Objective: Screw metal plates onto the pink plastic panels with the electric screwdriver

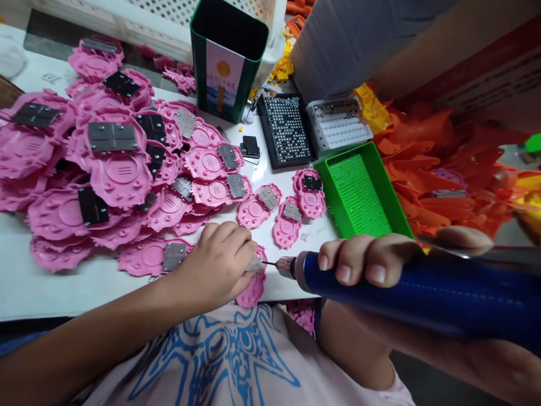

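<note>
My left hand [222, 262] is closed on a pink plastic part [255, 288] with a small grey metal plate, pressing it down at the front edge of the white table [51, 287]. My right hand [372, 262] grips a blue electric screwdriver [406, 290]. Its thin bit points left and touches the metal plate right beside my left fingertips. A big heap of the same pink parts [114, 169] with grey and black plates lies to the left.
A green tray [359, 194], a black screw tray [286, 131] and a white tray [338, 125] sit at centre right. A dark green tin [224, 62] stands behind, before a white crate [139, 17]. Orange plastic parts [439, 169] pile at right under a cardboard box [359, 39].
</note>
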